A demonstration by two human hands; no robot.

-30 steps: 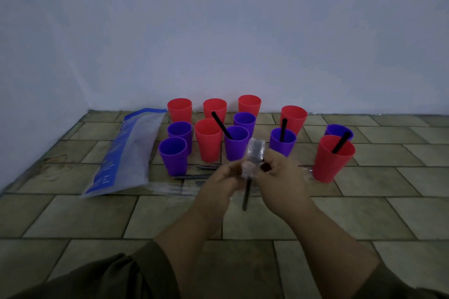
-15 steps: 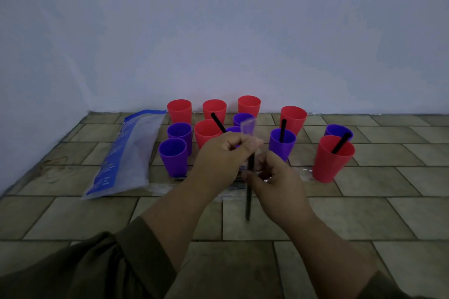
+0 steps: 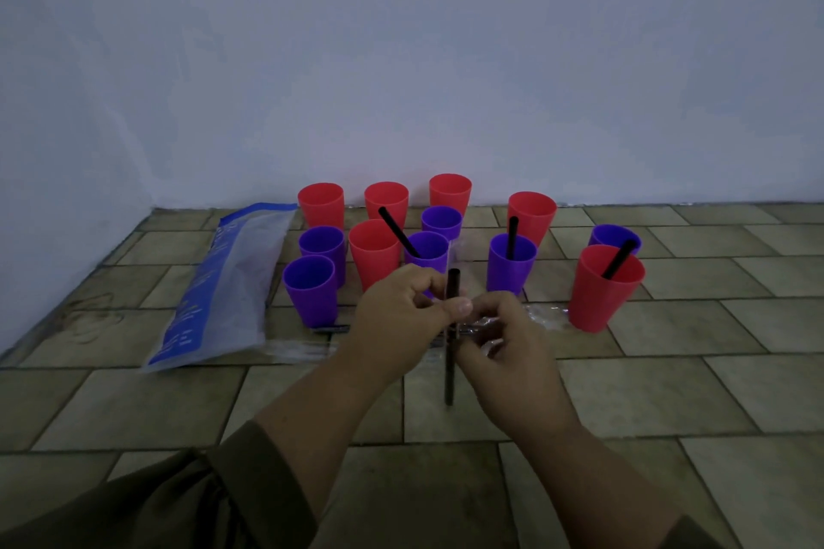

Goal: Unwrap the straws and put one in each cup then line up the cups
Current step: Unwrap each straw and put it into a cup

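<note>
A black straw [image 3: 449, 370] stands upright in front of me, its bare top poking above my hands. My left hand [image 3: 397, 312] pinches it near the top. Just below, the fingers of my right hand [image 3: 508, 348] curl round the bunched clear wrapper [image 3: 473, 328] at the straw's middle. Beyond my hands stand several red and purple cups. Straws lean in a purple cup [image 3: 427, 252], another purple cup [image 3: 512, 265] and the red cup [image 3: 606, 288] at the right. The near-left purple cup [image 3: 310, 292] and the red cup [image 3: 373, 252] beside it hold none.
A blue and clear plastic bag [image 3: 223, 290] lies on the tiled floor to the left of the cups. Wrapped straws [image 3: 331, 329] lie in front of the purple cups, and clear wrappers [image 3: 546, 316] lie near the right red cup. A wall runs close behind the cups.
My left hand, which pinched the wrapper above the straw, has dropped to the straw. The straw's top now shows bare and the wrapper is bunched lower, at my right fingers.
</note>
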